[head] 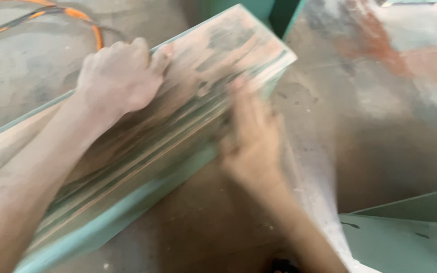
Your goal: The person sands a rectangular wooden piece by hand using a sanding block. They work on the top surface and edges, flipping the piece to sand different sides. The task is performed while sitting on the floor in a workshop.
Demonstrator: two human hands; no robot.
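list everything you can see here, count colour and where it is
stack of glass sheets: one stack, sheet count unclear through blur, greenish edges with dusty clear faces, running from lower left to upper centre
orange cable: one, orange, curving on the floor at upper left
floor: one, grey-brown concrete with reddish and pale smears, across the right and top
green panel: one, teal green, lower right corner
green frame piece: one, teal green, top centre behind the stack's far end
left hand: one, dusty, gripping over the upper edge of the stack near its far end
right hand: one, blurred, fingers pressed against the near face of the stack
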